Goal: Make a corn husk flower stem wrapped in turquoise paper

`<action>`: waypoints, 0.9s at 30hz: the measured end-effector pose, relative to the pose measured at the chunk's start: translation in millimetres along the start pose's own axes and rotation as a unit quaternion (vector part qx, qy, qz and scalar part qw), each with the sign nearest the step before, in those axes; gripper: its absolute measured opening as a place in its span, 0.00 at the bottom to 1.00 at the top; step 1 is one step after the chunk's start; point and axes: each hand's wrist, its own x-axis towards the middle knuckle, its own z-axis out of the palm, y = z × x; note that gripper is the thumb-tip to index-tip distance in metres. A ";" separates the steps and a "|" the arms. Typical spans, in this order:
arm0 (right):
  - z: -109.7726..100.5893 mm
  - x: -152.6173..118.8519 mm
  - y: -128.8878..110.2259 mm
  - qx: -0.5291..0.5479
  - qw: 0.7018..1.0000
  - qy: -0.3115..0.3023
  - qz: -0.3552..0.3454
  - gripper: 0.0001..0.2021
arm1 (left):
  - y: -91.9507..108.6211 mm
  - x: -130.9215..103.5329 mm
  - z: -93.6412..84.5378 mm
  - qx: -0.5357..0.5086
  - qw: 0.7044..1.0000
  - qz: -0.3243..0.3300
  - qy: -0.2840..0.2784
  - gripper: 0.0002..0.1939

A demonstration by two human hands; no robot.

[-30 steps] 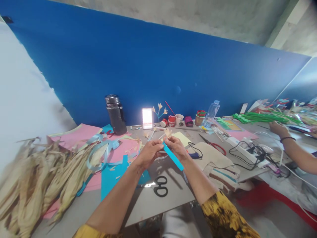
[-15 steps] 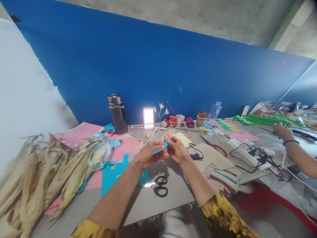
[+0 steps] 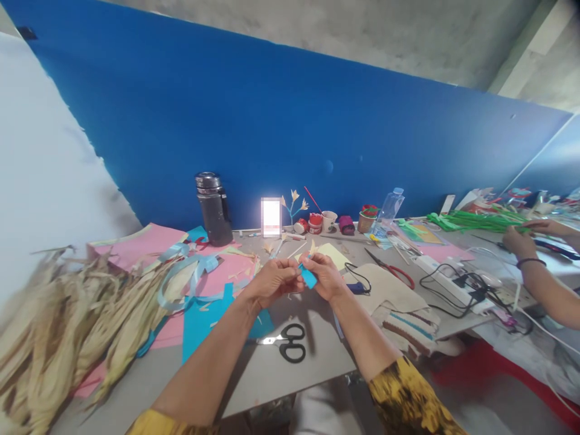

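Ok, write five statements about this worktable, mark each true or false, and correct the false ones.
1. The right hand holds a short, bright blue strip. True.
2. Black-handled metal scissors lie on the grey tabletop. True.
3. The scissors' blades point to the picture's right. False: they point left.
4. A dark grey cylindrical flask stands left of a clear plastic bottle. True.
5. The flask lies on its side. False: it stands upright.
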 end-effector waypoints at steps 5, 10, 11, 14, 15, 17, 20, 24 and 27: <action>-6.8 1.5 -5.1 0.014 0.999 0.046 0.009 0.15 | 6.1 -6.0 -6.5 0.026 0.998 -0.032 -0.049 0.10; -1.7 1.2 -1.8 0.007 0.998 0.050 -0.025 0.15 | 3.4 -5.8 -2.8 0.084 0.994 0.073 0.022 0.18; -0.1 1.1 -0.6 0.005 0.998 0.054 -0.028 0.15 | 0.8 -4.2 -0.2 0.108 0.985 0.115 0.063 0.18; 3.6 0.7 3.1 0.007 0.998 0.062 -0.028 0.14 | -8.3 2.3 8.6 0.193 0.948 0.195 0.161 0.15; 4.4 0.6 4.0 0.009 0.997 0.064 -0.029 0.13 | -11.0 4.6 11.1 0.199 0.943 0.202 0.174 0.13; 5.3 0.6 5.5 0.012 0.997 0.069 -0.033 0.12 | -15.1 8.3 14.5 0.178 0.947 0.198 0.182 0.11; 5.5 0.9 6.5 0.013 0.997 0.077 -0.021 0.12 | -17.4 10.7 15.9 0.102 0.969 0.149 0.166 0.13; 5.2 1.8 6.6 0.039 0.995 0.088 -0.001 0.14 | -15.7 8.2 15.7 0.017 0.986 0.081 0.142 0.17; 5.1 1.5 5.9 0.049 0.995 0.082 0.000 0.14 | -13.0 4.9 15.4 -0.027 0.991 0.064 0.115 0.18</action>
